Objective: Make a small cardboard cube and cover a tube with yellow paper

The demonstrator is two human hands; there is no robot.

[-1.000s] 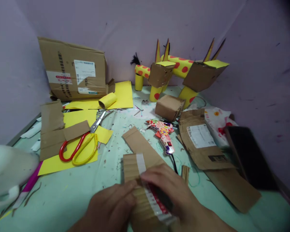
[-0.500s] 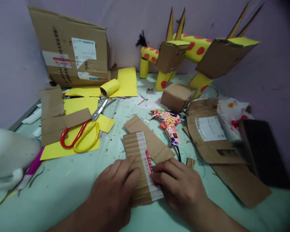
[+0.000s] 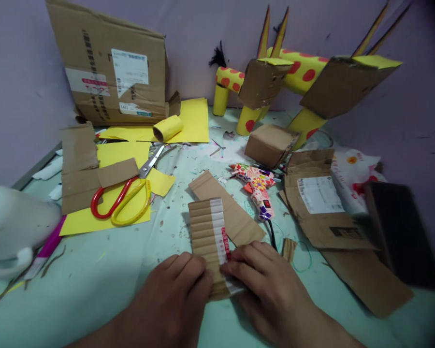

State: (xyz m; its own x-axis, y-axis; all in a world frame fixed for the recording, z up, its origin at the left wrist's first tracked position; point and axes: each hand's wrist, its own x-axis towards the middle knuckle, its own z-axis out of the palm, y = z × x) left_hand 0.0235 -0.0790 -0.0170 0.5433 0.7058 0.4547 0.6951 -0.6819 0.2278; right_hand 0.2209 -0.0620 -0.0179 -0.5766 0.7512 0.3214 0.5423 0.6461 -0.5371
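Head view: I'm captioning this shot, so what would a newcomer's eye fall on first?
Probably the two red-spotted yellow animal-like figures with boxy cardboard heads and tall pointed spikes, standing at the back right by the wall. Next come the red-and-yellow-handled scissors on the left and the flower-patterned glue gun right of centre. At the front, the left hand and the right hand are on a corrugated cardboard piece.

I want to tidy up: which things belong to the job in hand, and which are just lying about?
In use: ridged cardboard, left hand and right hand on it.
Apparently lying about, untouched: scissors, glue gun, yellow tube.
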